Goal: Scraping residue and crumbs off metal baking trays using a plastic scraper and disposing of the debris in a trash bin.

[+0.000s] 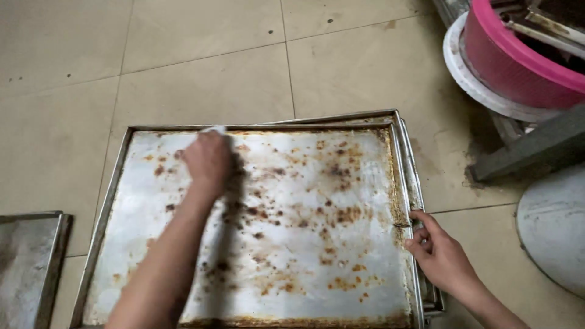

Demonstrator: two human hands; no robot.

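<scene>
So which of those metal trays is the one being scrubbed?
The big stained tray on top of the stack: the left hand rubs it, the right hand grips its edge. The separate tray lies untouched.

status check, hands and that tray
Left hand pressing a pale pad at the far edge of the stained baking tray. Right hand in a grip on its right rim. More trays stacked beneath.
</scene>
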